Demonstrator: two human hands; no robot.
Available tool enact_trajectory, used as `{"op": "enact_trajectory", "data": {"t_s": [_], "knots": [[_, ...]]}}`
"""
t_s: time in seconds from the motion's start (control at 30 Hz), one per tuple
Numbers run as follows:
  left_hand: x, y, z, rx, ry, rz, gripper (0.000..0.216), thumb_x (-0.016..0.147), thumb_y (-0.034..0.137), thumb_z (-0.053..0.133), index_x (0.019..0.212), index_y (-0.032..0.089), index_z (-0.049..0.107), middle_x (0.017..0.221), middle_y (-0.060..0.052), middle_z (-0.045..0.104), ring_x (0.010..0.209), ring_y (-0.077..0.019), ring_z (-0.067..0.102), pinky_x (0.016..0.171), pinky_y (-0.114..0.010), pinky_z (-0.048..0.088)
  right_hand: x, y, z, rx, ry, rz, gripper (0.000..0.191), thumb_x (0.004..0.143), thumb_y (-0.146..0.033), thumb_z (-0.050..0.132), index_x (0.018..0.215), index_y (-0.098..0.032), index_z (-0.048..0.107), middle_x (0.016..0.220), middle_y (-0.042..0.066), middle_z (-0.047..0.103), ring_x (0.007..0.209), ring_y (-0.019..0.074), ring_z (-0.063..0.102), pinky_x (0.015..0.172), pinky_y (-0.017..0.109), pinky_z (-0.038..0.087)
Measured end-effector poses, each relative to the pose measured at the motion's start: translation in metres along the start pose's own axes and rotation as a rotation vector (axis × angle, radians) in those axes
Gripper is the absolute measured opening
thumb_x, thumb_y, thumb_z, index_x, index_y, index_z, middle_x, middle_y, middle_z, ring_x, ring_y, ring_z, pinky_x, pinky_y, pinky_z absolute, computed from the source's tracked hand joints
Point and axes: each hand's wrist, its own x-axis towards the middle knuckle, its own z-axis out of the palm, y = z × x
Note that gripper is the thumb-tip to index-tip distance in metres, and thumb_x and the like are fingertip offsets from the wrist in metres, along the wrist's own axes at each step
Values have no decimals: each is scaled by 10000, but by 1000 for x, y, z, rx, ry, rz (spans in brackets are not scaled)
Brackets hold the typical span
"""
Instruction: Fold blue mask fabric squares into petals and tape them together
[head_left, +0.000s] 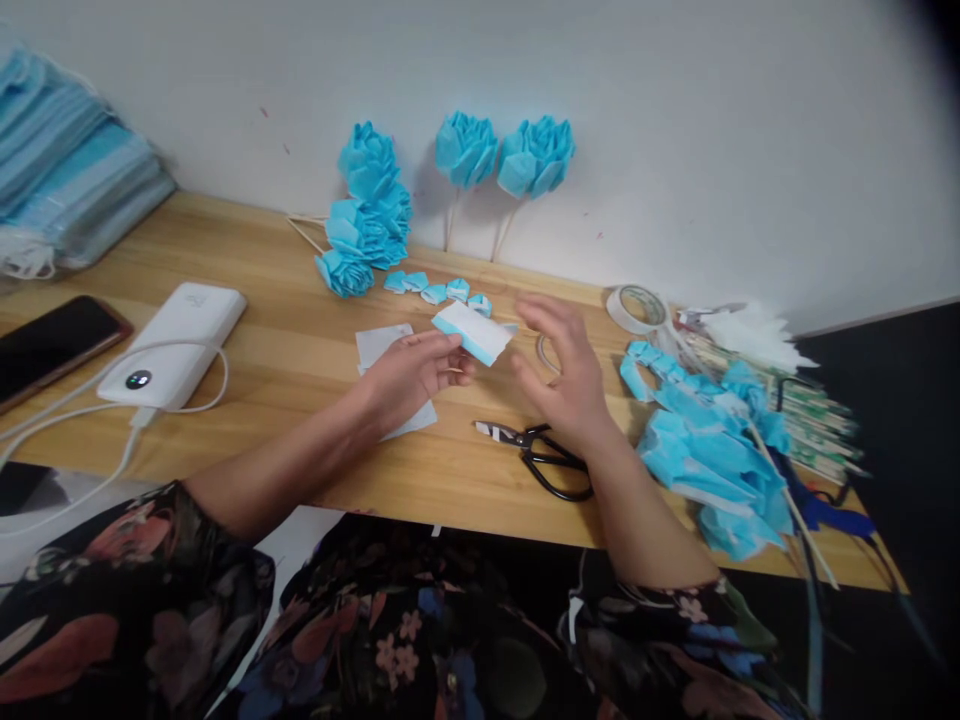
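Note:
A small folded piece, white with blue edges (474, 333), is pinched between the thumb and fingers of my left hand (416, 372). To the right of it my right hand (564, 370) is held with thumb and fingers apart, touching nothing that I can see. Behind the piece a row of several small folded blue-and-white petals (433, 293) lies on the table. Black-handled scissors (536, 445) rest below my right hand, their handles partly behind the wrist. Pale flat sheets (381, 345) lie under and behind my left hand.
Blue paper-like flowers (360, 230) on sticks lean by the wall. At left are a white power bank (176, 345) with a cable, a phone (60, 345) and stacked blue face masks (67, 170). A tape roll (637, 306) and crumpled blue material (705, 455) are at right.

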Motion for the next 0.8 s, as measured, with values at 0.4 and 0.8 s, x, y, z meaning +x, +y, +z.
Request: {"op": "enact_trajectory", "data": {"t_s": [0.4, 0.8], "knots": [[-3, -4, 0, 45, -55, -33, 195, 758, 272, 823, 749, 124, 697, 735, -45, 689, 721, -138, 635, 681, -274, 467, -4, 7, 10, -199, -21, -210, 250, 972, -194, 608, 1048, -375, 762, 1332, -5, 685, 1299, 243, 565, 1062, 525, 503], [-2, -6, 2, 157, 23, 94, 181, 729, 313, 862, 744, 156, 772, 800, -44, 751, 784, -154, 654, 853, -350, 505, -4, 3, 14, 27, -84, -13, 137, 919, -269, 712, 951, -381, 786, 1315, -13, 709, 1295, 277, 574, 1118, 570, 443]]}}
